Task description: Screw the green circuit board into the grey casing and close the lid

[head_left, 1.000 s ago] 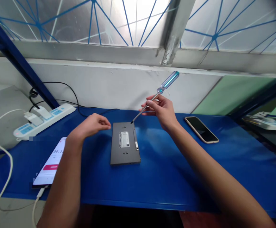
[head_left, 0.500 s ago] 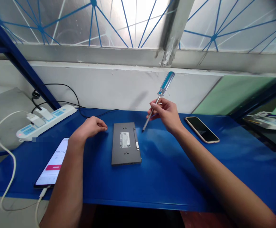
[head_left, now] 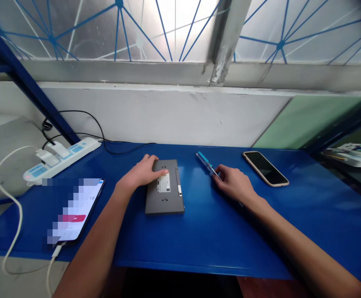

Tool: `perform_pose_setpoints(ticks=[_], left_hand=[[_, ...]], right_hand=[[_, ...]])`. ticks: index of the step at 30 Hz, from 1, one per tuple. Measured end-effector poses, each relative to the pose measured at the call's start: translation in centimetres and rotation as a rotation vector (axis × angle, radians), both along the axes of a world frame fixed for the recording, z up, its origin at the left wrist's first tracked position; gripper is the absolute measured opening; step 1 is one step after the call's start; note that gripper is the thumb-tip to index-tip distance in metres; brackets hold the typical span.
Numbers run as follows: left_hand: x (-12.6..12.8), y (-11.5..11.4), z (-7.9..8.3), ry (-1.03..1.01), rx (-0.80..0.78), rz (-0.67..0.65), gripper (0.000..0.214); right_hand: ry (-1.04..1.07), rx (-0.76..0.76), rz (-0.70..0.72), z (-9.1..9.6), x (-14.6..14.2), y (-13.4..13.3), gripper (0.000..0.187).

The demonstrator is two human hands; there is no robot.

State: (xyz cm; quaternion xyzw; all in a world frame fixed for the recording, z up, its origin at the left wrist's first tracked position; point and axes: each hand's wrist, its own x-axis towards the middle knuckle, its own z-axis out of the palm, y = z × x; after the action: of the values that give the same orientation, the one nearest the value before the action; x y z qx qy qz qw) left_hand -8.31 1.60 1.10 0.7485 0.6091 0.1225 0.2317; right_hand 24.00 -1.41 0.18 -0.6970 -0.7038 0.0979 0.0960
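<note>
A flat grey box (head_left: 156,203) lies on the blue table with a white printed label and two cross-shaped slots facing up. My left hand (head_left: 143,171) grips its upper left part, the thumb across the label and the fingers over the far left edge. To the right of the box, my right hand (head_left: 233,182) is closed around the shaft of a screwdriver (head_left: 205,162). The clear and blue handle points away to the upper left, low over the table. The screwdriver's tip is hidden under the hand and wrist.
A phone with a lit screen (head_left: 83,211) lies at left, a white cable (head_left: 56,251) plugged into it. Behind it stands a white power strip (head_left: 81,145) with plugs and black cords. A dark-screened phone (head_left: 265,169) rests at right. A wall runs along the back edge.
My left hand has moved right onto the grey box. My right hand has come down toward the table, and the screwdriver has swung from upright to nearly flat, its handle now pointing left.
</note>
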Motion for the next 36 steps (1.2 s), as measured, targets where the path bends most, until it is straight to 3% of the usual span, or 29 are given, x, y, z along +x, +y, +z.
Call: perform_pose_setpoints(ticks=[7,10,13,15,19,24,29,31,33,35,36], left_hand=[[3.1,-0.7,-0.4,0.064,0.068,0.014,0.076],[4.2,-1.0,-0.6,0.085,0.098,0.034,0.072],[5.1,-1.1,-0.9,0.092,0.156,0.064,0.066],[5.6,-1.2,-1.2,0.079,0.2,0.091,0.063],[6.1,-1.2,-1.6,-0.032,0.26,0.145,0.062],[6.3,-1.4,-1.1,-0.304,0.418,0.155,0.049],[6.2,-2.2,0.2,-0.542,0.68,0.183,0.043],[5.7,-2.2,0.6,-0.654,0.654,0.217,0.05],[4.9,-1.6,0.9,-0.824,0.562,0.274,0.058],[3.9,-0.7,1.2,-0.96,0.391,0.263,0.06],[3.4,-0.2,1.4,-0.983,0.227,0.219,0.059]], right_hand=[[-0.098,-0.004,-0.02,0.0,0.2,-0.5,0.025],[-0.125,0.094,0.02,0.3,-0.5,-1.1,0.031],[-0.123,0.268,0.172,0.3,-2.5,-1.7,0.045],[-0.084,0.298,0.328,0.2,-4.0,-1.8,0.055],[0.102,0.188,0.469,-0.4,-5.7,-1.6,0.052],[0.502,0.097,0.402,-0.4,-5.4,-2.3,0.051],[0.948,0.028,0.364,0.7,-5.4,-3.4,0.072],[0.988,0.101,0.373,0.8,-5.2,-3.7,0.071],[0.901,0.306,0.44,0.7,-4.6,-3.9,0.065],[0.741,0.564,0.621,0.4,-3.7,-3.9,0.065],[0.667,0.661,0.758,0.4,-3.2,-3.8,0.067]])
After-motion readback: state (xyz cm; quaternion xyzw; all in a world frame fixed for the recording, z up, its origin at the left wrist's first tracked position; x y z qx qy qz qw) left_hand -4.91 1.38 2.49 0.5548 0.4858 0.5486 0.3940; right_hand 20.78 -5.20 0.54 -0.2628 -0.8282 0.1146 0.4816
